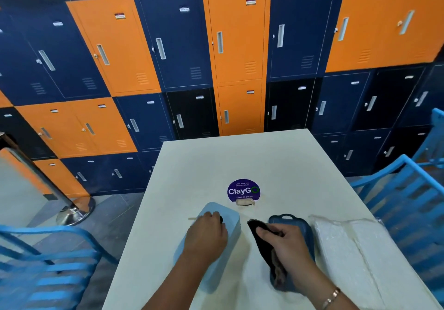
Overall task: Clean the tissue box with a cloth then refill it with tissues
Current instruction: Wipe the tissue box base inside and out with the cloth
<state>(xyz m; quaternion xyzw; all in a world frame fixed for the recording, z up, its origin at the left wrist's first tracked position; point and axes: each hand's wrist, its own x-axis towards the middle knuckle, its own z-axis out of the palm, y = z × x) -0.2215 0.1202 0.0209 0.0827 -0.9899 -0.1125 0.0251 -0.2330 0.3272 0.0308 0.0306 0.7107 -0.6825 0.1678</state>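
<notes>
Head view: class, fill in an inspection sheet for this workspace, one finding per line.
Surface: white table with a purple ClayGo sticker on it.
Job's things: light blue tissue box lying near the front; dark blue base beside it; black cloth over the base; wrapped tissue pack at right.
Clutter: small crumpled scrap below the sticker.
Grips: left hand holds the tissue box, fingers curled at its opening; right hand grips the cloth.
Cables: nothing seen.
Surroundings: orange, navy and black lockers; blue chairs on both sides; chrome-based post at left.
</notes>
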